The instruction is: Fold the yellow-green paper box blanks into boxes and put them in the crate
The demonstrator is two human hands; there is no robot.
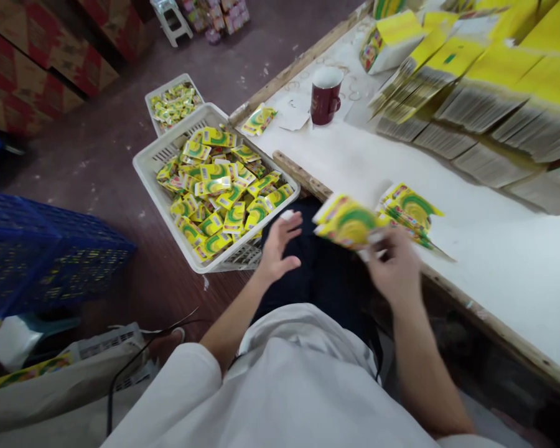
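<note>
The left forearm slants up and inward from a bent elbow, its wrist roughly in line. The left grip hangs open and holds nothing, fingers parted and lightly curled, thumb standing out below, one fingertip covered in white. The right forearm rises from the lower right, leaning inward. The right grip, blurred, points leftward with thumb and fingers drawn together in a pinch, slightly lower than the left.
</note>
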